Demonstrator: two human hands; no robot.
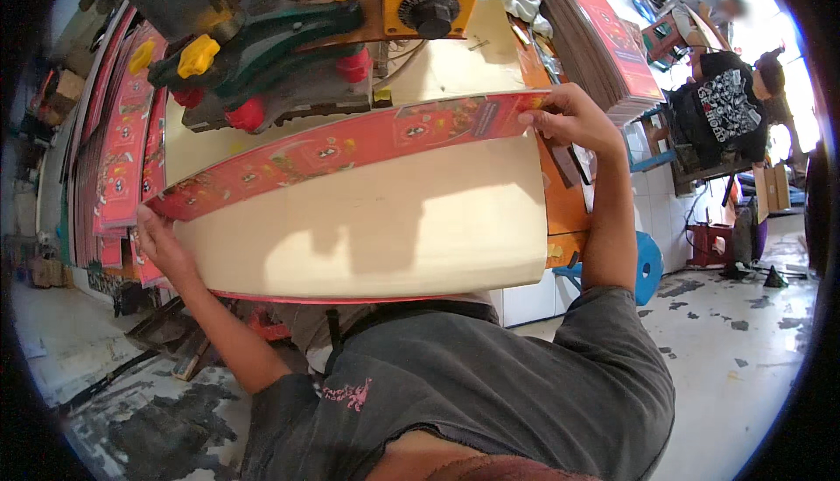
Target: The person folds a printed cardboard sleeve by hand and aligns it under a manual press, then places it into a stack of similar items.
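Observation:
A long red printed strip of card (350, 150) spans the bench, its patterned face tilted toward me. My right hand (573, 119) grips its right end, with the thumb on the printed face. At the strip's left end, my left hand (164, 243) is closed around the corner. Under and in front of the strip lies a broad cream surface (472, 210) with a thin red edge along its near side. Just beyond the strip sits a dark green machine (289, 39) with yellow star knobs, red collars and a yellow dial box (432, 0).
Stacks of similar red printed card stand at the left (122, 148) and far right (604, 26). A grey cloth (516, 0) lies behind the dial box. A blue stool (647, 268) is beside the bench's right side. Another person (731, 105) sits further right.

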